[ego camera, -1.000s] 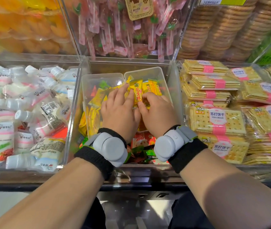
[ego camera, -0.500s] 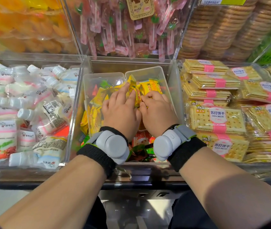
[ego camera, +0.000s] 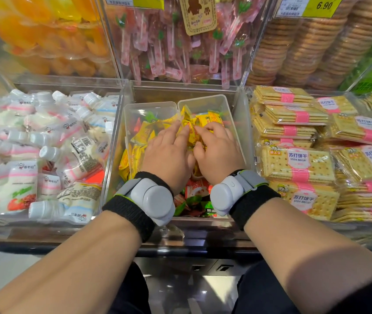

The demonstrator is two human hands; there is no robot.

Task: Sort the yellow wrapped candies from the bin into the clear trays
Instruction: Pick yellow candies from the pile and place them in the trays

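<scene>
1. Fingers [ego camera: 181,138] of my left hand [ego camera: 168,155] lie stretched and relaxed, fingertips resting on the yellow wrapped candies [ego camera: 191,134]. I cannot see that thumb.
2. Fingers [ego camera: 213,129] of my right hand [ego camera: 219,152] are bent and pinch one of the same yellow wrappers, just beside my left fingertips.
3. At far left, a clear compartment holds white drink pouches [ego camera: 44,143] with white caps, piled loosely.
4. At centre is the clear bin [ego camera: 114,155] with both my hands inside it.
5. Two clear trays stand side by side at the far end of the bin: the left tray [ego camera: 151,104] and the right tray [ego camera: 224,107], touching along their inner walls.
6. Yellow wrapped candies fill much of the left tray, spill over the shared wall and lie in the right tray too. More lie under my left palm.
7. Red and green wrapped sweets [ego camera: 194,200] sit at the near end of the bin, between my wrists.
8. Each wrist wears a black band with a grey device: left [ego camera: 155,200], right [ego camera: 225,196].
9. At right, packs of soda biscuits [ego camera: 298,162] with pink bands are stacked.
</scene>
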